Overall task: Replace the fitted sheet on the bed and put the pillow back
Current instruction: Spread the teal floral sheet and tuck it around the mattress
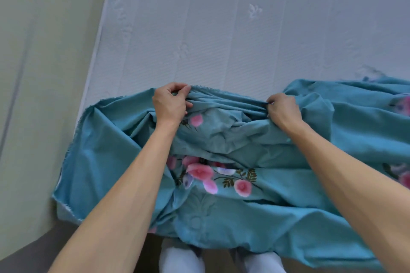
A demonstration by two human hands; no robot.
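Sheet (221, 206) is bunched at the near end of the bed, teal with pink flowers, most of it heaped across the mattress edge and spilling toward your feet. Your left hand (170, 104) has fingers and thumb curled round a gathered fold of the hem; your right hand (282, 109) pinches the same hem further right, knuckles up. Both hands grip the far edge of the heap, well apart from each other, so the hem is stretched between them: reads as getting ready to draw the cloth up the bed rather than tuck a corner. Hem looks ruffled, likely elastic, can't confirm. Mattress (221, 29) beyond your hands is bare, pale quilted ticking, so the spread has barely started. Left corner of the mattress shows under the cloth near the wall (33, 73); sheet drapes over it loosely, not hooked as far as I can tell. Right side of the sheet runs out of view. Pillow isn't in view. Risk: with this much slack underneath, pulling may drag the near edge off the corners, so anchor the near corners first.
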